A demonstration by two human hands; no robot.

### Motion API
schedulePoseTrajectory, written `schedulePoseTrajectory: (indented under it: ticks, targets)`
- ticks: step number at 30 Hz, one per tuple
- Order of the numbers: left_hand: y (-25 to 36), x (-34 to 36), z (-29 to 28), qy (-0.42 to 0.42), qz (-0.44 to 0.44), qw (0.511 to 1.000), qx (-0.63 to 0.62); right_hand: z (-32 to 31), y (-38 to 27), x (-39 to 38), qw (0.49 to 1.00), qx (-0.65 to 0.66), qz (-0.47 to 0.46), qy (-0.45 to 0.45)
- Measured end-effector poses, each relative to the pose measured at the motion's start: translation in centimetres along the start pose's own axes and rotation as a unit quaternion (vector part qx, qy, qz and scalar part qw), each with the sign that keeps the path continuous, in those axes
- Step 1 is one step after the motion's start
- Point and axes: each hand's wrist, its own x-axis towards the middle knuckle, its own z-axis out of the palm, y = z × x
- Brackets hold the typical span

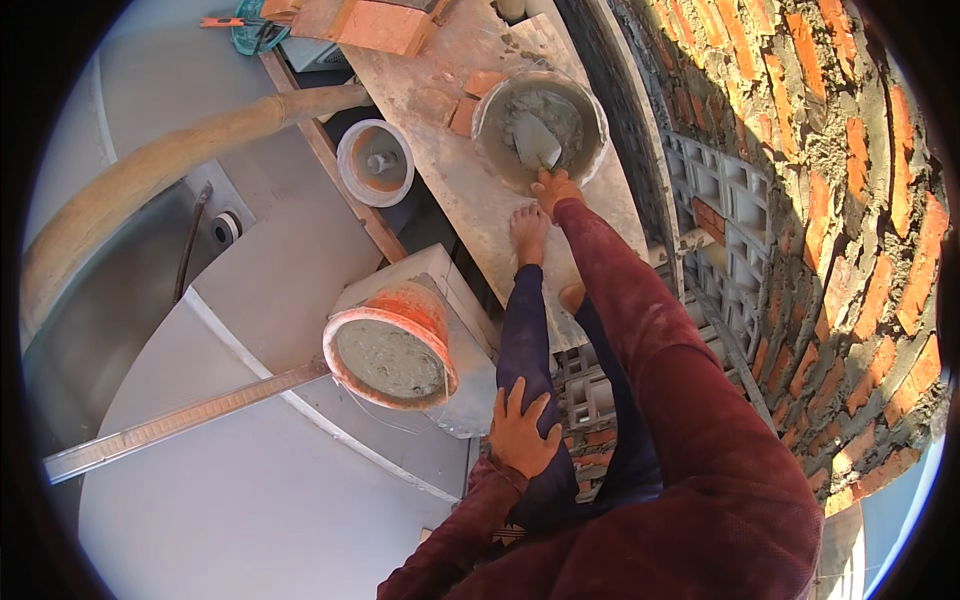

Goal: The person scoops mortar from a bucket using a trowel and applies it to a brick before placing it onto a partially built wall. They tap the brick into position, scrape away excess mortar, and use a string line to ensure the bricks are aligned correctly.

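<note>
My right hand is closed at the near rim of a round bucket coated in mortar. It grips a trowel, whose pale blade lies on the wet grey mortar inside; the handle is mostly hidden by my fingers. With fingers spread, my left hand rests flat on my dark-trousered leg, holding nothing. Left of that leg, an orange-rimmed bucket full of grey mortar stands tilted in view on a pale block.
My bare foot is on a plank platform beside broken brick pieces. Stacked bricks lie at the far end. A white bucket, a bamboo pole and a metal straightedge are left; a brick wall rises right.
</note>
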Motion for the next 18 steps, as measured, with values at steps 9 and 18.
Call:
schedulePoseTrajectory:
  ticks: [9, 18]
  targets:
    - [-0.9, 1.3, 0.6, 0.05, 0.016, 0.998, -0.033, -12.5, -1.1, -6.0, 0.904, -0.389, -0.157, 0.089]
    - [1.5, 29.0, -8.1, 0.363, 0.022, 0.874, -0.322, -4.6, 0.8, 2.2, 0.895, -0.424, -0.093, 0.101]
